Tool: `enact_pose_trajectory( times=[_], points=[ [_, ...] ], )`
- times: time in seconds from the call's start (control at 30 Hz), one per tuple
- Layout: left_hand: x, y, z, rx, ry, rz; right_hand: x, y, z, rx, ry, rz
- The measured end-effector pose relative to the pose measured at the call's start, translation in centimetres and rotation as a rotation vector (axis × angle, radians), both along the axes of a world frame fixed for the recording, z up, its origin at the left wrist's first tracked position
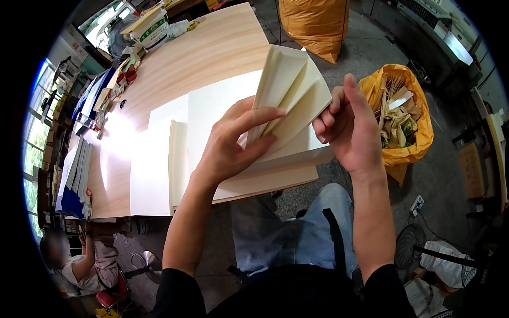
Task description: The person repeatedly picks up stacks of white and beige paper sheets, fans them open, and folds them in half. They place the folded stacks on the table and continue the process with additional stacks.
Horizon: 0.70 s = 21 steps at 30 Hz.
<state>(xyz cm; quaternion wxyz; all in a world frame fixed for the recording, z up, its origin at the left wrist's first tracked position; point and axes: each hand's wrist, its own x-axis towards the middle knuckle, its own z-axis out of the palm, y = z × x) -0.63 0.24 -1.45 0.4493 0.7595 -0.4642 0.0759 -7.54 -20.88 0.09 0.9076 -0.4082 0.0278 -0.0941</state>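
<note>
My left hand is closed on a folded sheaf of cream paper, with thumb and fingers pressing near its inner fold. The sheaf stands tilted and its leaves fan apart toward the top. Just beside its right edge is my right hand, palm toward me, thumb raised away from loosely curled fingers, with nothing visible in it. Whether those fingertips touch the paper is hard to make out. Beneath the sheaf, large white sheets lie in a stack at the table's near edge, with another white folded piece to their left.
The wooden table stretches away to the far left. Along its left side are a pile of folders, a pair of scissors and a white bucket. An orange bag of scraps stands right; a seated person is lower left.
</note>
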Motion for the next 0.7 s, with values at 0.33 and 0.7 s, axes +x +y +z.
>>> enact_pose_trajectory(
  times=[0.33,0.7],
  points=[
    [0.1,-0.5,-0.1,0.064,-0.157,-0.014,0.2,-0.8,0.5,-0.419,0.031,-0.068],
    [-0.1,-0.2,-0.4,0.041,-0.039,0.027,0.5,-1.1,0.1,-0.474,-0.029,-0.045]
  ],
)
